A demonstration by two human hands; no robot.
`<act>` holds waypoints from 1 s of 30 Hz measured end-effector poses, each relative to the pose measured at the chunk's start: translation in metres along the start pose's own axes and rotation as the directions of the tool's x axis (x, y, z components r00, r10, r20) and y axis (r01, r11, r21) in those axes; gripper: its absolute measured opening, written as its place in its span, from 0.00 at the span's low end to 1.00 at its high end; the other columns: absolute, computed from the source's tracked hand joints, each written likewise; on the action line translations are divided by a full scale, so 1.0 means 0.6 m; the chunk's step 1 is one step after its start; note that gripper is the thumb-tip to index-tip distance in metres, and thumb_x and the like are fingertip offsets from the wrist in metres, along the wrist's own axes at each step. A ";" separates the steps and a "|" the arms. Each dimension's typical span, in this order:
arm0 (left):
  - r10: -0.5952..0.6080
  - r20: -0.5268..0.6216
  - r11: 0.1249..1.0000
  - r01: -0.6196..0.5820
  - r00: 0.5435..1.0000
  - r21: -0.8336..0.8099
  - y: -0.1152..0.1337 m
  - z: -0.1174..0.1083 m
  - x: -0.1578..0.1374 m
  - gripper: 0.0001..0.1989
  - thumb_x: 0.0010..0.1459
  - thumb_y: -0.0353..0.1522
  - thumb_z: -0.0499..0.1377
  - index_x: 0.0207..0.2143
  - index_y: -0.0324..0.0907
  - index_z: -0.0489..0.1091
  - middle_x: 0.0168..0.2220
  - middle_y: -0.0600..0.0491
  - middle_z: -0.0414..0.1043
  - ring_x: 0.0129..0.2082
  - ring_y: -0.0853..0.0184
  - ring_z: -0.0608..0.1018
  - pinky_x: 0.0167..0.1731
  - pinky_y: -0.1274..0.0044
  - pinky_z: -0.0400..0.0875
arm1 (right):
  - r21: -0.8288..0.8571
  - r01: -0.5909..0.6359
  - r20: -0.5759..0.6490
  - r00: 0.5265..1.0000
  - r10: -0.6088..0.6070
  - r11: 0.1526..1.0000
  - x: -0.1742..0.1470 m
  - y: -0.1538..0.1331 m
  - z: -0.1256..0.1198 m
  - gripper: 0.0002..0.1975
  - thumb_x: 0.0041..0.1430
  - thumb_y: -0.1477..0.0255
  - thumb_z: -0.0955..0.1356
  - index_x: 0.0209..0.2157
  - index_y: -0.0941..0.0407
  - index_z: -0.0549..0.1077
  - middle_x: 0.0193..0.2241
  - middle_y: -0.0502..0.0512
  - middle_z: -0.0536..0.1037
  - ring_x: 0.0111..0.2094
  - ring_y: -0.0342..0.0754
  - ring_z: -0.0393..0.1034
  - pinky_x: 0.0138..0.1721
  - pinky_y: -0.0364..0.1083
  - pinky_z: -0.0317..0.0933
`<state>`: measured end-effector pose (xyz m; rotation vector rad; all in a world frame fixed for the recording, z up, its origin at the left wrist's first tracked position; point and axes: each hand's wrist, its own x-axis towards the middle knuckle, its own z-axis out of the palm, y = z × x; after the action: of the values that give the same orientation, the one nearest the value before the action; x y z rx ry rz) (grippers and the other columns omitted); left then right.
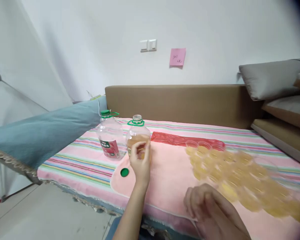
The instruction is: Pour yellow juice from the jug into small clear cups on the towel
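Note:
My left hand (140,164) is wrapped around the lower part of an uncapped clear bottle (138,133) partly filled with yellow liquid, standing on a pink towel (170,173). Its green cap (124,172) lies on the towel just left of the hand. A second clear bottle (110,140) with a green cap and red label stands to the left. My right hand (210,208) rests with curled fingers on the towel's near edge, holding nothing, next to several small clear cups of yellow liquid (240,176) packed in rows.
A red plastic sheet (175,138) lies behind the cups. The striped cloth (72,160) covers the surface. A blue cushion (45,133) sits at left, a brown backrest (180,103) behind, stacked cushions (277,100) at right. Grey floor (40,216) lies below left.

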<state>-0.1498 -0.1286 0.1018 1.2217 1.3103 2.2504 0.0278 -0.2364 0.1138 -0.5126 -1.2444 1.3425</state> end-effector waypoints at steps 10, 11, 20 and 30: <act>-0.119 -0.151 0.983 0.137 0.981 0.121 -0.106 -0.105 0.077 0.14 0.58 0.43 0.56 0.41 0.43 0.65 0.42 0.51 0.69 0.45 0.65 0.73 0.45 0.75 0.67 | -0.687 0.568 0.355 0.807 -0.472 0.454 0.286 0.035 0.102 0.13 0.62 0.76 0.64 0.46 0.52 0.72 0.49 0.57 0.75 0.53 0.54 0.66 0.54 0.57 0.59; -0.141 -0.121 0.981 0.155 0.983 0.117 -0.113 -0.106 0.081 0.15 0.58 0.44 0.56 0.42 0.43 0.65 0.43 0.50 0.69 0.46 0.64 0.73 0.46 0.74 0.67 | -0.703 0.587 0.394 0.791 -0.467 0.401 0.306 0.044 0.109 0.13 0.61 0.76 0.64 0.46 0.53 0.72 0.49 0.57 0.75 0.52 0.55 0.66 0.54 0.57 0.60; -0.209 0.205 0.978 0.205 0.956 0.043 -0.157 -0.104 0.111 0.31 0.50 0.51 0.60 0.52 0.45 0.62 0.54 0.45 0.68 0.55 0.60 0.72 0.53 0.69 0.67 | -0.719 0.613 0.447 0.769 -0.457 0.329 0.350 0.070 0.090 0.09 0.61 0.78 0.63 0.37 0.53 0.73 0.35 0.56 0.77 0.43 0.54 0.66 0.45 0.55 0.63; -0.254 0.208 0.967 0.245 0.945 0.070 -0.178 -0.109 0.108 0.29 0.50 0.56 0.58 0.44 0.44 0.69 0.42 0.48 0.75 0.51 0.57 0.74 0.49 0.67 0.71 | -0.451 0.127 0.009 0.990 -0.138 0.883 0.303 0.216 -0.009 0.40 0.47 0.59 0.75 0.59 0.51 0.59 0.63 0.64 0.59 0.65 0.60 0.51 0.63 0.64 0.46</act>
<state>-0.2585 -0.0698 0.0342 1.1996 1.3510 1.8680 -0.0653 -0.0389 0.0661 -0.7503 -1.5519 0.9247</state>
